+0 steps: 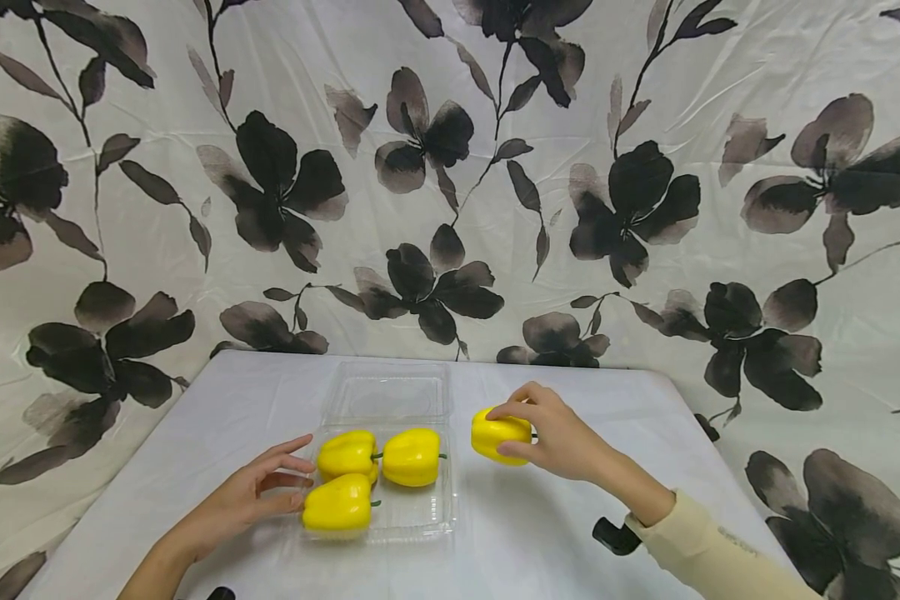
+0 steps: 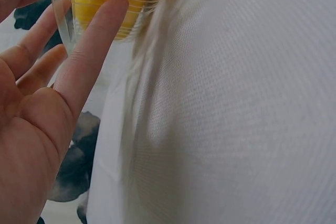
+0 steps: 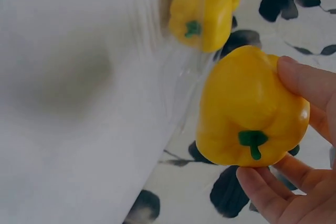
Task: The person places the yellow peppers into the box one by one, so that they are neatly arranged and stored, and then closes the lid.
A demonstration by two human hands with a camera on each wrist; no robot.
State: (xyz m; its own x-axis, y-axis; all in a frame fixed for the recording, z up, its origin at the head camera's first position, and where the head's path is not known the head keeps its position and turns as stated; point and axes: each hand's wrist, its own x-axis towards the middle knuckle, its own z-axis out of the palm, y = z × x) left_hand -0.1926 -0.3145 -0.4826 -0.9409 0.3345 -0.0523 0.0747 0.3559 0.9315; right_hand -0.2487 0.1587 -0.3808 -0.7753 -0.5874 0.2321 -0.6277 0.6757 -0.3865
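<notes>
A clear plastic clamshell box lies with its lid folded back on the white table. Inside it are three yellow bell peppers with green stems, two at the back and one front left. My right hand grips a fourth yellow bell pepper between thumb and fingers, to the right of the box and above the table. At the box's left side is my left hand, fingers extended; in the left wrist view its thumb lies against or just before the box's ribbed wall.
A white cloth covers the table. Behind it hangs a floral-patterned curtain. A dark band piece sits at my right wrist, and another dark piece shows at the bottom edge near my left forearm.
</notes>
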